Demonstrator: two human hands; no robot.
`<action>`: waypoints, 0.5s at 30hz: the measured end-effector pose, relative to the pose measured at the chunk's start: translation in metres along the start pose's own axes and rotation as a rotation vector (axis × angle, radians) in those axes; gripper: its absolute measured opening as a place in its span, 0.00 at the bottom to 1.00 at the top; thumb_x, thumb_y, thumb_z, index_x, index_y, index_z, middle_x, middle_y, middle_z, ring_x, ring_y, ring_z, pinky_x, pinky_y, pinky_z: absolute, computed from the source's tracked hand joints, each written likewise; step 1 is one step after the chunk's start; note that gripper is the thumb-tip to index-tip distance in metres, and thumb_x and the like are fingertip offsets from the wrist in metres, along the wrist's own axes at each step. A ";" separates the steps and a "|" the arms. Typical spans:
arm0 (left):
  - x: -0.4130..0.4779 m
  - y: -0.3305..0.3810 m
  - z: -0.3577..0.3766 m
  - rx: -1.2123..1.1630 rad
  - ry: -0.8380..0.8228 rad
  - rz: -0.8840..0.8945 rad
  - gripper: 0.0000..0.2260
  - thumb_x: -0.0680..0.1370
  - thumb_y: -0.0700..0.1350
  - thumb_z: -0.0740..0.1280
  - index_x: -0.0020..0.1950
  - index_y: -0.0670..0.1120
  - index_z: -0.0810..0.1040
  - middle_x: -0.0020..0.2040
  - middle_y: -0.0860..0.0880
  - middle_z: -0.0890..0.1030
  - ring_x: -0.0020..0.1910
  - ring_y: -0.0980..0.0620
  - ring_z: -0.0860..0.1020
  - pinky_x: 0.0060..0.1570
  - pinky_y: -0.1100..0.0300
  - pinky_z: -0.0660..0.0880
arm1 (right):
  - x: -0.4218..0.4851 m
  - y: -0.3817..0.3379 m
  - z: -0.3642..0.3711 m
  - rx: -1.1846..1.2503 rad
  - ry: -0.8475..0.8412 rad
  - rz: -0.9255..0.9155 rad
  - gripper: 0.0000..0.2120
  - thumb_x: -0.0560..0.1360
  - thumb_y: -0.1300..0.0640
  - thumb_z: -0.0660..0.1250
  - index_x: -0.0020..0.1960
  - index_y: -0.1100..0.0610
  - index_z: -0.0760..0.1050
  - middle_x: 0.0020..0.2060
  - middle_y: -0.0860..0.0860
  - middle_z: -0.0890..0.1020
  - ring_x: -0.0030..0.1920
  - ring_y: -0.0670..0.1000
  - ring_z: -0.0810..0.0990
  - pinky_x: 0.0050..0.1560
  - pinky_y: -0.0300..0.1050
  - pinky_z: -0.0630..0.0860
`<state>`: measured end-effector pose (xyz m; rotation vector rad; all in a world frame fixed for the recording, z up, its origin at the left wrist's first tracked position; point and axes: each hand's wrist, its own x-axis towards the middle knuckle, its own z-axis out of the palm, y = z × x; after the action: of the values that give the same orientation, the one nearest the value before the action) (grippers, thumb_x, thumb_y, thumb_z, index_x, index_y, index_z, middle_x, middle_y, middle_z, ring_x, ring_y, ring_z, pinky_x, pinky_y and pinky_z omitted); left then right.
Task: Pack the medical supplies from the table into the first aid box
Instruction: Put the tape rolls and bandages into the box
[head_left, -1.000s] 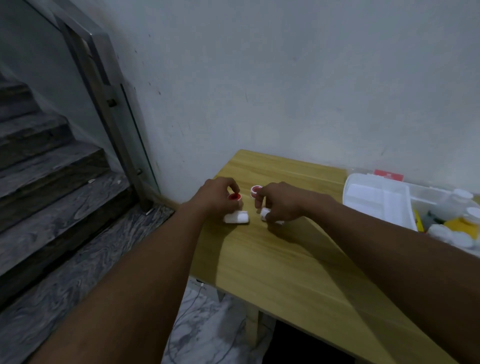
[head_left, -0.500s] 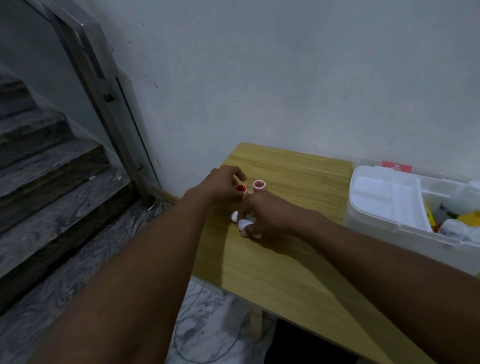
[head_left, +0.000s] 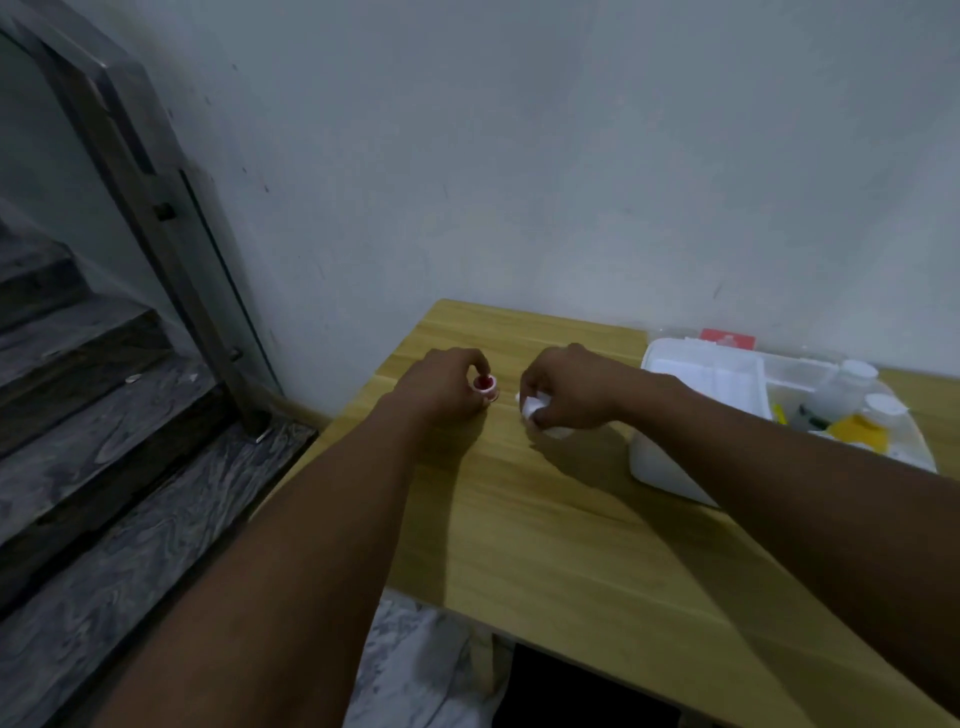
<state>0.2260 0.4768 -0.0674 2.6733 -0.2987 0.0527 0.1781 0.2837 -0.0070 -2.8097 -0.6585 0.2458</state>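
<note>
Gathering step: left of the first aid box (head_left: 675, 470), the left hand (head_left: 441, 389) pinches a red-capped bottle (head_left: 484, 384); the right hand (head_left: 569, 387) closes around white rolls (head_left: 535, 408). Next, carry both into the box

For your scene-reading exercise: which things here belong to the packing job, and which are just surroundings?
Job: red-capped item in left hand; white items in right hand; first aid box; bottles inside.

Surroundings: table, stairs, railing, wall.
</note>
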 end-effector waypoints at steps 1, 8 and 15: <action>-0.001 0.001 0.001 0.003 0.003 0.001 0.13 0.70 0.59 0.73 0.52 0.58 0.79 0.46 0.50 0.81 0.45 0.50 0.80 0.39 0.57 0.72 | -0.003 -0.001 -0.010 0.007 0.030 -0.001 0.11 0.72 0.55 0.72 0.54 0.54 0.83 0.49 0.51 0.82 0.47 0.51 0.79 0.45 0.44 0.75; 0.003 0.041 -0.013 -0.167 0.046 0.085 0.13 0.71 0.56 0.75 0.51 0.53 0.80 0.41 0.50 0.82 0.41 0.52 0.80 0.39 0.57 0.75 | -0.050 0.032 -0.105 0.079 0.117 0.129 0.10 0.69 0.53 0.77 0.48 0.52 0.83 0.43 0.49 0.83 0.42 0.49 0.82 0.39 0.43 0.78; 0.015 0.126 -0.034 -0.402 0.011 0.192 0.13 0.71 0.52 0.78 0.52 0.53 0.80 0.38 0.46 0.85 0.34 0.51 0.82 0.28 0.60 0.77 | -0.095 0.063 -0.092 0.060 0.030 0.192 0.16 0.65 0.52 0.80 0.49 0.53 0.80 0.49 0.52 0.83 0.49 0.54 0.82 0.45 0.46 0.78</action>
<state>0.2138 0.3780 0.0190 2.2403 -0.5039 0.0600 0.1399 0.1674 0.0736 -2.8132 -0.3685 0.2527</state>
